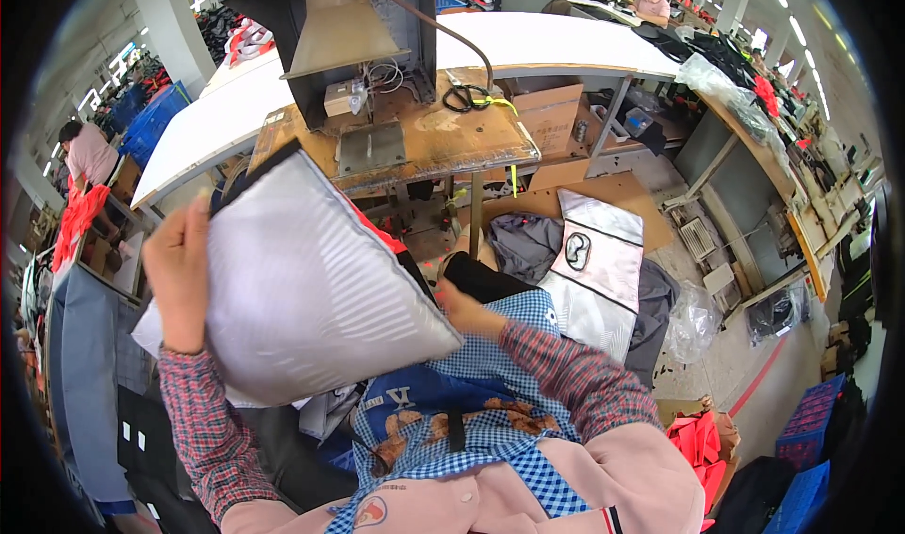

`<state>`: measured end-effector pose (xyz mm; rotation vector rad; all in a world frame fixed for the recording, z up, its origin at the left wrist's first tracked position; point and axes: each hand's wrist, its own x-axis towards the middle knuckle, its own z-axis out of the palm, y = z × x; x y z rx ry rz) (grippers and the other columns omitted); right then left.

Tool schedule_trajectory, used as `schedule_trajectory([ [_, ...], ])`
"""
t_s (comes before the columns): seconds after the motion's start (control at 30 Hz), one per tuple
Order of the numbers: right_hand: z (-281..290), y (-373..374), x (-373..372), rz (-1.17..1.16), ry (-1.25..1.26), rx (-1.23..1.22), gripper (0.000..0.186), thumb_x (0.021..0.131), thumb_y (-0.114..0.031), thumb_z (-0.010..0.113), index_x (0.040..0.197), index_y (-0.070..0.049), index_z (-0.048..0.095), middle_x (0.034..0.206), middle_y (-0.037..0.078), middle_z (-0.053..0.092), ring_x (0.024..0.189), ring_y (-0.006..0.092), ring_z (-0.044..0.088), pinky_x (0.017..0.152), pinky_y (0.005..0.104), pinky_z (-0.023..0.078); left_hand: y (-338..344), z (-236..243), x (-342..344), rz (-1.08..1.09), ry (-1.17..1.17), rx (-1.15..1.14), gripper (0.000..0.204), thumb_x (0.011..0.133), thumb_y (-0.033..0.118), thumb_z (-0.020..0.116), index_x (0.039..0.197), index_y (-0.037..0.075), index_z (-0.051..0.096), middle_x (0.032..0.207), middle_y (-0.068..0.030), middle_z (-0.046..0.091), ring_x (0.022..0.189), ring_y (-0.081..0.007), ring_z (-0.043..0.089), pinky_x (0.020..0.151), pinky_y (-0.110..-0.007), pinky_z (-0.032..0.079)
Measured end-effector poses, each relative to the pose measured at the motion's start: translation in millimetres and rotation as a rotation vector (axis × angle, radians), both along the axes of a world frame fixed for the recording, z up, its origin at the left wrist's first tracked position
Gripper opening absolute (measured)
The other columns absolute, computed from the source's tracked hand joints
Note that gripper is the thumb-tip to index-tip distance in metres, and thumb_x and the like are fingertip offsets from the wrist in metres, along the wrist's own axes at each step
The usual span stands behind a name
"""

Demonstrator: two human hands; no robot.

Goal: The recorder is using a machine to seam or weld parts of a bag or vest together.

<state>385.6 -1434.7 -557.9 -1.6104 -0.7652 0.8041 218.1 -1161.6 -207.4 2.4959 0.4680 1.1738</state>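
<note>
A silver-white fabric panel (292, 279) with black edging hangs tilted in front of me, above my lap. The fingers of my left hand (179, 275) are closed on its upper left side. My right hand (469, 310) grips the panel's right side, its fingertips partly hidden by the fabric. Red and black fabric shows behind the panel's right edge. Just beyond stands a wooden worktable (424, 157) with a machine (335, 34) above it and a metal plate (371, 147) set in the top. Black-handled scissors (466, 98) lie on that table.
Another silver panel (594, 270) with black bands lies on dark grey fabric (528, 246) at the right, over cardboard. A clear plastic bag (693, 319) is beside it. A long white table (556, 39) curves behind. Two people (650, 1) work farther off. Red pieces fill a box (698, 444).
</note>
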Motion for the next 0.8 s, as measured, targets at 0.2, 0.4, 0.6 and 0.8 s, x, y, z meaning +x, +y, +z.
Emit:
schedule_trajectory([
  [0.2, -26.9, -6.7, -92.9, -0.399, -0.019, -0.185, 0.104, 0.072, -0.044, 0.081, 0.141, 0.010, 0.024, 0.143, 0.027, 0.035, 0.134, 0.0340, 0.036, 0.109, 0.0372, 0.032, -11.9, 65.1, -52.8, -0.019, -0.143, 0.057, 0.029, 0.098, 0.024, 0.057, 0.095, -0.003, 0.068, 0.070, 0.0030, 0.056, 0.067, -0.0047, 0.043, 0.064, -0.019, 0.038],
  [0.4, 16.6, -27.8, -60.4, -0.418, -0.069, 0.190, 0.063, 0.078, -0.030, 0.078, 0.125, 0.002, 0.049, 0.114, 0.015, 0.061, 0.104, 0.0237, 0.060, 0.090, 0.0307, 0.047, -38.7, 114.9, -102.9, 0.002, -0.149, 0.034, 0.032, 0.100, 0.026, 0.052, 0.112, 0.000, 0.068, 0.090, -0.0006, 0.066, 0.081, -0.0041, 0.053, 0.075, -0.019, 0.042],
  [0.6, 109.8, -95.1, -33.4, -0.399, -0.033, 0.228, 0.039, 0.085, -0.027, 0.071, 0.111, 0.001, 0.064, 0.099, 0.005, 0.068, 0.088, 0.0124, 0.062, 0.080, 0.0266, 0.049, -101.5, 81.6, -59.1, -0.029, -0.048, 0.302, 0.025, 0.099, 0.020, 0.052, 0.087, 0.000, 0.063, 0.071, -0.0111, 0.055, 0.071, -0.0124, 0.053, 0.065, -0.029, 0.043],
  [0.8, 180.3, -182.5, 66.7, -0.376, 0.206, 0.163, 0.034, 0.085, -0.028, 0.068, 0.105, -0.002, 0.062, 0.087, 0.007, 0.067, 0.068, 0.0159, 0.066, 0.061, 0.0282, 0.054, -224.7, -10.6, -21.9, -0.820, 0.537, 0.367, 0.026, 0.092, 0.032, 0.055, 0.092, 0.009, 0.066, 0.087, -0.0118, 0.066, 0.077, -0.0310, 0.064, 0.067, -0.040, 0.050],
])
